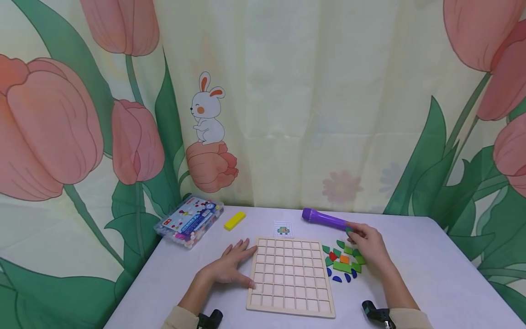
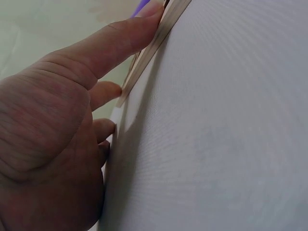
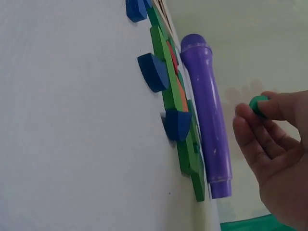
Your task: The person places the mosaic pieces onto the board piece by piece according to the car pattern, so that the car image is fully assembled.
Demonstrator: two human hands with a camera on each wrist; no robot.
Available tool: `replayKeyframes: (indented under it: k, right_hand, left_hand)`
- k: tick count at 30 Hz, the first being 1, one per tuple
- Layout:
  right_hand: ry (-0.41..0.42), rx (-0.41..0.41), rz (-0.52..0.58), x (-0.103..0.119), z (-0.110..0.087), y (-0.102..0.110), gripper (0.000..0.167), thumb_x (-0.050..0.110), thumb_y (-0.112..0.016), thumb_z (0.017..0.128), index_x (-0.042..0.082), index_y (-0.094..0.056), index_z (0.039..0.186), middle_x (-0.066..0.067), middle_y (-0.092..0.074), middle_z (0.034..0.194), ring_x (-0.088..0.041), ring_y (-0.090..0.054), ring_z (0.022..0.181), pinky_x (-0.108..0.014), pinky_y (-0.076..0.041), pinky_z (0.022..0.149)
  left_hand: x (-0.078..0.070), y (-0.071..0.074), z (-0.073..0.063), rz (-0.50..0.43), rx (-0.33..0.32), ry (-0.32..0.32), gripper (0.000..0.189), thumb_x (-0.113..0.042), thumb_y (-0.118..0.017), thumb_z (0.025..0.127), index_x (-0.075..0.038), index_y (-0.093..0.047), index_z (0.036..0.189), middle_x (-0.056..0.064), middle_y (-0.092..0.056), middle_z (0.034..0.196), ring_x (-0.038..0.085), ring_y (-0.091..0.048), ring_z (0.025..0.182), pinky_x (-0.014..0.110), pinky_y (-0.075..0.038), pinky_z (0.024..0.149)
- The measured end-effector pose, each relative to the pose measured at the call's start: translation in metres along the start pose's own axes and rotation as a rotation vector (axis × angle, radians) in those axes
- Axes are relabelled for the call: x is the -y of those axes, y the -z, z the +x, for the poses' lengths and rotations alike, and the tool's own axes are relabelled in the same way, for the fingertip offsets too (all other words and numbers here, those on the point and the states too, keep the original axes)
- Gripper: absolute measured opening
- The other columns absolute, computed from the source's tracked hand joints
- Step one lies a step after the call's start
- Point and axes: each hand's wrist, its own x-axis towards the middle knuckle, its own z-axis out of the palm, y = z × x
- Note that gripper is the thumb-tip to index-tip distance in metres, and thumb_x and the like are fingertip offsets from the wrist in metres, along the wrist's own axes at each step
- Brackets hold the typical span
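A wooden grid board [image 1: 291, 276] lies flat on the table, its squares bare. My left hand [image 1: 228, 265] rests at the board's left edge, fingers spread, with the thumb and a fingertip touching the rim; the left wrist view shows the thumb [image 2: 120, 45] against the wooden edge. My right hand [image 1: 369, 242] pinches a small green block [image 3: 259, 105] between thumb and fingertips, raised off the table. Beneath and left of that hand lies a group of flat blocks: green pieces [image 1: 342, 267], an orange square [image 1: 344, 259], a red piece [image 1: 333, 256] and several blue ones [image 1: 337, 278].
A purple microphone-shaped object [image 1: 324, 219] lies behind the blocks. Beyond the board is a small pattern card [image 1: 283, 229]. A yellow block [image 1: 234, 220] and a clear plastic box [image 1: 191, 220] of colourful parts sit at the back left. A tulip-printed curtain [image 1: 283, 100] hangs behind the table.
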Motion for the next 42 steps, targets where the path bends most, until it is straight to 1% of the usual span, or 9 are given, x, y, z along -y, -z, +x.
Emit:
replayKeyframes:
  k: [9, 14, 16, 21, 24, 28, 32, 37, 42]
  right_hand:
    - [0.068, 0.04, 0.076, 0.028, -0.003, -0.018, 0.033, 0.014, -0.067, 0.102, 0.0, -0.065, 0.131, -0.017, -0.075, 0.106, -0.033, -0.076, 0.093, -0.028, -0.064, 0.078]
    - [0.077, 0.101, 0.209, 0.044, 0.0, -0.038, 0.033, 0.008, -0.069, 0.1, -0.003, -0.067, 0.131, -0.019, -0.076, 0.105, -0.036, -0.078, 0.092, -0.028, -0.065, 0.076]
    - [0.082, 0.131, 0.255, 0.051, 0.001, -0.046, 0.033, 0.005, -0.068, 0.099, -0.004, -0.067, 0.131, -0.02, -0.076, 0.106, -0.037, -0.078, 0.094, -0.034, -0.065, 0.079]
    - [0.144, 0.236, 0.286, 0.063, 0.004, -0.063, 0.032, 0.001, -0.067, 0.098, -0.005, -0.068, 0.129, -0.02, -0.077, 0.107, -0.042, -0.076, 0.099, -0.046, -0.064, 0.086]
    - [0.182, 0.282, 0.285, 0.07, 0.005, -0.071, 0.032, -0.002, -0.066, 0.098, -0.005, -0.068, 0.13, -0.021, -0.077, 0.107, -0.042, -0.076, 0.1, -0.046, -0.063, 0.086]
    - [0.22, 0.336, 0.232, 0.077, 0.004, -0.08, 0.033, -0.002, -0.066, 0.097, -0.009, -0.066, 0.13, -0.019, -0.075, 0.103, -0.038, -0.076, 0.096, -0.041, -0.065, 0.083]
    - [0.279, 0.385, 0.121, 0.083, 0.002, -0.09, 0.033, 0.002, -0.072, 0.095, -0.01, -0.068, 0.126, -0.013, -0.073, 0.095, -0.028, -0.076, 0.087, -0.032, -0.065, 0.074]
    - [0.344, 0.429, -0.035, 0.089, 0.0, -0.102, 0.028, 0.011, -0.077, 0.093, -0.002, -0.074, 0.118, -0.001, -0.073, 0.089, -0.011, -0.069, 0.077, -0.022, -0.059, 0.068]
    - [0.438, 0.494, -0.169, 0.092, -0.002, -0.113, 0.021, 0.014, -0.079, 0.093, 0.006, -0.077, 0.112, 0.006, -0.071, 0.085, -0.005, -0.058, 0.072, -0.021, -0.051, 0.066]
  left_hand:
    - [-0.004, 0.0, -0.002, -0.001, 0.009, -0.006, 0.11, -0.06, -0.086, 0.075, -0.024, -0.033, 0.164, 0.015, -0.012, 0.176, 0.036, -0.003, 0.164, 0.064, 0.002, 0.129]
    - [-0.005, 0.0, -0.001, 0.014, 0.011, -0.004, 0.11, -0.061, -0.086, 0.075, -0.024, -0.033, 0.164, 0.015, -0.012, 0.175, 0.036, -0.004, 0.164, 0.063, 0.001, 0.129]
    - [-0.005, 0.0, -0.001, 0.018, 0.015, -0.001, 0.11, -0.062, -0.085, 0.075, -0.024, -0.033, 0.164, 0.015, -0.013, 0.175, 0.037, -0.004, 0.163, 0.063, 0.001, 0.129]
    - [-0.004, 0.0, 0.0, 0.023, 0.02, 0.003, 0.111, -0.066, -0.084, 0.074, -0.026, -0.033, 0.164, 0.015, -0.013, 0.175, 0.037, -0.004, 0.163, 0.063, 0.001, 0.129]
    - [-0.004, 0.0, -0.001, 0.019, 0.017, 0.0, 0.111, -0.066, -0.084, 0.074, -0.026, -0.033, 0.164, 0.015, -0.013, 0.175, 0.037, -0.004, 0.163, 0.064, 0.001, 0.129]
    - [-0.005, 0.001, 0.0, 0.019, 0.018, -0.004, 0.111, -0.065, -0.084, 0.074, -0.025, -0.033, 0.165, 0.015, -0.013, 0.175, 0.038, -0.004, 0.163, 0.065, 0.001, 0.129]
    - [-0.005, 0.001, 0.001, 0.028, 0.018, -0.009, 0.111, -0.064, -0.084, 0.075, -0.024, -0.032, 0.165, 0.015, -0.012, 0.175, 0.038, -0.004, 0.163, 0.065, 0.001, 0.129]
    - [-0.004, 0.001, 0.001, 0.056, 0.02, -0.003, 0.111, -0.066, -0.083, 0.075, -0.024, -0.032, 0.165, 0.016, -0.012, 0.175, 0.038, -0.004, 0.163, 0.065, 0.0, 0.129]
    - [-0.004, 0.001, -0.001, 0.057, 0.028, 0.007, 0.111, -0.066, -0.083, 0.076, -0.025, -0.031, 0.165, 0.017, -0.012, 0.175, 0.039, -0.004, 0.163, 0.065, 0.0, 0.129]
